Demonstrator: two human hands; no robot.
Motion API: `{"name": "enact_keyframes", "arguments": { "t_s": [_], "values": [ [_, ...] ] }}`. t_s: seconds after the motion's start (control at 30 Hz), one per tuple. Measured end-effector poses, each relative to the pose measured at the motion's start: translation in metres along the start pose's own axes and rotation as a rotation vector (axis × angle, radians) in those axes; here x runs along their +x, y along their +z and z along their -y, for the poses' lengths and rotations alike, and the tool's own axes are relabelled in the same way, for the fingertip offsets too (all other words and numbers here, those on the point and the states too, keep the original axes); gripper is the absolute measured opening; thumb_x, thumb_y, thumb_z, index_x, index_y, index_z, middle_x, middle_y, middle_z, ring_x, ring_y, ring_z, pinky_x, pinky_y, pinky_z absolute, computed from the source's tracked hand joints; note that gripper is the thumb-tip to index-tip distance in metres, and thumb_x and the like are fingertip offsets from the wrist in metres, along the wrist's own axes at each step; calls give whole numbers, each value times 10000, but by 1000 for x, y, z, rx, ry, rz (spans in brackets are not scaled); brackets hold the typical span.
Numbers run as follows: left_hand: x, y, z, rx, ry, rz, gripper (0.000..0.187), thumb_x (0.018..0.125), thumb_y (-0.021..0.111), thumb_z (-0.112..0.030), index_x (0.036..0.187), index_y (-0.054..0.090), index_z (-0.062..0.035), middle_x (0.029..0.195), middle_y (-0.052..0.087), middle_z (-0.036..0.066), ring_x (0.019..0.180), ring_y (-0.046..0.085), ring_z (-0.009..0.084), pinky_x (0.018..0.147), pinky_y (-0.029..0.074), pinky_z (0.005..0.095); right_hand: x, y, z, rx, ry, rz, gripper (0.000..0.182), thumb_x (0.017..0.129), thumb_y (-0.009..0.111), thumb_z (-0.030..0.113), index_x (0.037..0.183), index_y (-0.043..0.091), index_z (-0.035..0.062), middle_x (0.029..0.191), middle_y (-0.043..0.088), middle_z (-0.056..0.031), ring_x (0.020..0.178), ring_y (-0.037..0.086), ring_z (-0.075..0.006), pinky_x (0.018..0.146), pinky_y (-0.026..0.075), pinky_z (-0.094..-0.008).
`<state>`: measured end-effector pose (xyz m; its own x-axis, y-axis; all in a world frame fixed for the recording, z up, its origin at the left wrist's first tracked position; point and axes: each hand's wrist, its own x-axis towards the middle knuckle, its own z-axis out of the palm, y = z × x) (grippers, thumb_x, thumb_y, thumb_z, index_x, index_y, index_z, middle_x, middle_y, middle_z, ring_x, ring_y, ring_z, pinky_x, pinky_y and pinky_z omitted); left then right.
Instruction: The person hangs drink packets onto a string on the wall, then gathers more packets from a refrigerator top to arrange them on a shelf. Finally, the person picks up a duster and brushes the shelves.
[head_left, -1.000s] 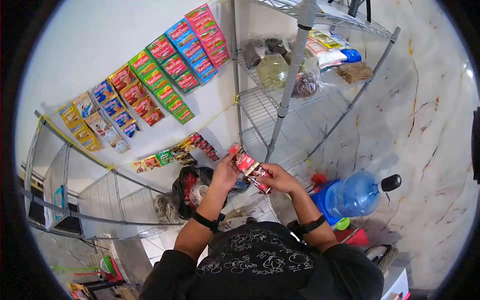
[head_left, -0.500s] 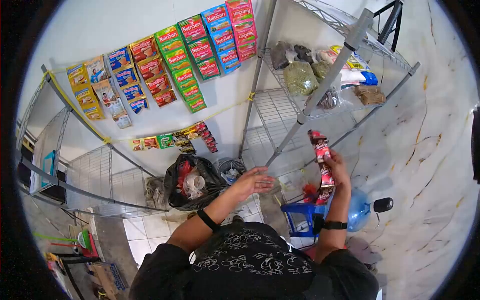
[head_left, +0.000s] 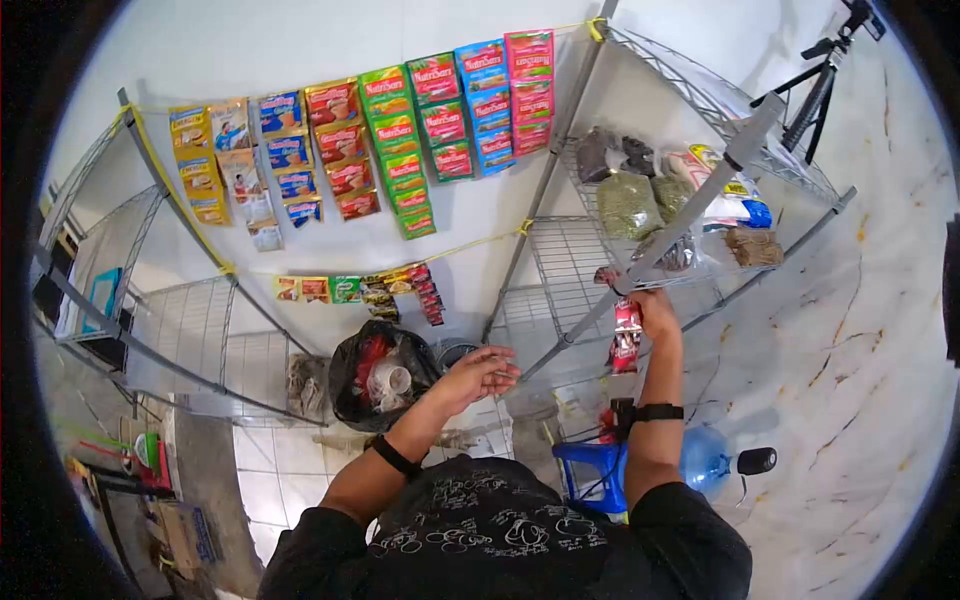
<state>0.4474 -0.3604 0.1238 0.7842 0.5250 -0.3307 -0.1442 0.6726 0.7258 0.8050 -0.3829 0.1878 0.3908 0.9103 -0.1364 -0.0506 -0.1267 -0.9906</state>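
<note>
Shown as a joined strip of glossy red-and-dark-brown sachets [head_left: 626, 340], held near the top in the right hand [head_left: 656, 312]; hanging nearly upright, slightly bent between packets, beside the slanted grey shelf pole [head_left: 680, 218], extending at the top across the pole's line.

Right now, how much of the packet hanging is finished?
Two rows of packets already hang along yellow string. The right hand holds a red strip, not hung yet; the left hand looks empty. I can't tell whether more strips are waiting.
</note>
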Motion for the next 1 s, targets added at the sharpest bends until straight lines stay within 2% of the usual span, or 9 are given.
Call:
{"name": "enact_keyframes", "arguments": {
  "t_s": [0.07, 0.2, 0.33, 0.53, 0.6, 0.77, 0.87, 0.9, 1.0],
  "values": [
    [-8, -1, -4, -6, -9, -50, 295, 916, 529, -170, 1196, 505, -80, 1035, 626, 73, 887, 620, 154, 788, 507, 281, 17, 7, -3, 9, 107, 20, 160, 854, 542, 38, 1001, 604, 38, 867, 628, -40, 737, 587, -134, 613, 472, -268],
    [-16, -8, -10, 0, 29, -110, 289, 913, 526, -157, 1193, 513, -84, 1024, 629, 63, 877, 616, 140, 777, 499, 266, 96, -23, -75, -218, -116, -36, 345, 836, 554, 12, 1176, 513, 53, 1005, 594, -79, 814, 583, -141, 630, 488, -275],
    [-23, -18, -8, -25, 98, -129, 274, 917, 520, -151, 1182, 519, -81, 1013, 632, 67, 876, 615, 139, 772, 497, 266, 128, 7, -81, -192, -162, -38, 381, 815, 550, -22, 1188, 514, 49, 980, 592, -83, 825, 582, -156, 654, 498, -278],
    [-33, -24, -13, -25, 131, -153, 270, 930, 500, -152, 1188, 515, -76, 1020, 628, 74, 886, 612, 149, 784, 493, 278, 126, 52, -92, -116, 109, 143, 535, 767, 536, -98, 1270, 469, 69, 977, 588, -88, 818, 588, -156, 680, 517, -274],
    [-36, -27, -11, -33, 127, -167, 259, 934, 492, -158, 1179, 521, -80, 1033, 622, 74, 905, 606, 156, 805, 486, 294, 144, 45, -124, -221, -59, 145, 523, 774, 515, -103, 1267, 474, 64, 953, 594, -88, 781, 592, -141, 663, 519, -264],
    [-37, -30, -13, -17, 100, -215, 256, 932, 493, -165, 1173, 527, -86, 1048, 616, 70, 920, 602, 161, 824, 481, 304, 104, 66, -77, -157, -3, 106, 511, 762, 473, -118, 1239, 510, 60, 867, 608, -69, 690, 595, -150, 612, 509, -247],
    [-37, -25, -11, -5, 100, -205, 258, 929, 498, -167, 1172, 528, -88, 1044, 614, 68, 930, 596, 157, 828, 480, 298, 97, 70, -75, -340, -333, -172, 449, 745, 466, -114, 1146, 598, 38, 965, 647, -75, 726, 603, -145, 624, 493, -253],
    [-36, -22, -12, 2, 98, -194, 259, 929, 501, -172, 1173, 529, -89, 1043, 615, 65, 930, 595, 156, 830, 479, 294, 88, 74, -54, -463, -75, -136, 426, 750, 466, -116, 1133, 609, 6, 1056, 644, -94, 806, 618, -158, 705, 500, -270],
    [-34, -20, -6, 1, 87, -169, 266, 930, 506, -181, 1179, 529, -90, 1041, 617, 64, 927, 594, 154, 835, 479, 292, 117, 55, -92, -339, -115, 192, 446, 751, 467, -127, 1164, 590, -11, 1106, 629, -104, 893, 615, -168, 740, 501, -268]
  ]
}}
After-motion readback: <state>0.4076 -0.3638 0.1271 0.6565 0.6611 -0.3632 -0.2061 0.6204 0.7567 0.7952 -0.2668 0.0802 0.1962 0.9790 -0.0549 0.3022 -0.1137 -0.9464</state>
